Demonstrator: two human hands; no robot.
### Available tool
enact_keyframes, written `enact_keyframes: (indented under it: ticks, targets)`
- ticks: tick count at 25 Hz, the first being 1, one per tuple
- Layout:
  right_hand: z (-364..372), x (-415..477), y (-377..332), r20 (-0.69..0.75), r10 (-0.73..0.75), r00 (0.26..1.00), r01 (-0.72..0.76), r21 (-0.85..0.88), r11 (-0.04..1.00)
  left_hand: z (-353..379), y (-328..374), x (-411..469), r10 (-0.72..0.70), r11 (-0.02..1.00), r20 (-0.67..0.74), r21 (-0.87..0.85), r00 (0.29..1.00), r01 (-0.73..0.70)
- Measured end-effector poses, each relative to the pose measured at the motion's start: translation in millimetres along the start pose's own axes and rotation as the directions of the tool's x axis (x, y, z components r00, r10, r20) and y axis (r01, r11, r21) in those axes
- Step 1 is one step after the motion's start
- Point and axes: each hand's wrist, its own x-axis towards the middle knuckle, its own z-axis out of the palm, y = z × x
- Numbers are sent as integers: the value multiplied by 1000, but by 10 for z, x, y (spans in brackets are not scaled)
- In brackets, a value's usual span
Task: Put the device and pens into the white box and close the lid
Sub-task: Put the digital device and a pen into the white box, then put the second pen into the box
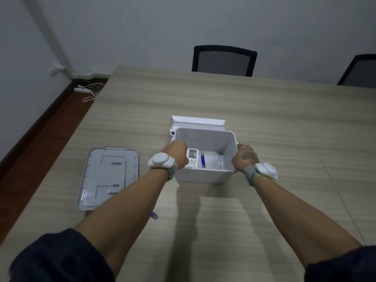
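Observation:
The white box (203,177) stands open in the middle of the table. Inside lie a white device with a screen and keypad (192,157) and a blue pen (203,160) beside it. My left hand (176,152) grips the box's left wall and my right hand (245,157) grips its right wall. The box's lid (109,177) lies flat on the table to the left, apart from the box. The tip of another blue pen (154,215) shows on the table just under my left forearm; the remainder of that pen is hidden.
A small white open carton (198,122) stands right behind the box. Two black chairs (223,61) (360,71) stand at the table's far side. The table's left edge (89,110) drops to a floor with a power strip and cables (85,91).

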Motion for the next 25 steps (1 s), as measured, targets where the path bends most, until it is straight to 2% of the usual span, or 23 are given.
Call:
enact_keyframes:
  ticks: [5,8,10,12,15,17,20,22,25]
  targets:
    - [76,-75,-18,11,-17,1000,17,-1,1000,11,-91,-206,19,1000,-4,17,1000,-19]
    - [104,-138,-40,16,-4,1000,4,33,999,69,-249,-382,24,997,-149,-75,988,-35]
    - [126,-172,-50,0,6,1000,-6,49,999,128,-395,-513,-59,987,-289,-160,955,13]
    - [159,-203,-62,-18,3,1000,-2,50,999,243,-562,-673,-193,962,-321,-248,927,114]
    - [189,-219,-51,-35,10,999,-9,48,999,563,-776,-915,-378,900,-188,-305,907,312]
    - [189,-207,-44,-42,15,999,-13,43,999,807,-878,-1028,-447,872,-14,-232,895,432]
    - [152,-191,-49,-65,13,998,-9,53,999,1078,-977,-1104,-491,841,199,-143,848,521]
    - [143,-179,-52,-68,16,998,-12,53,999,1209,-1011,-1105,-504,833,254,-111,826,543]
    - [137,-199,-55,-55,22,998,-19,47,999,1292,-958,-1089,-498,840,256,-93,828,534]
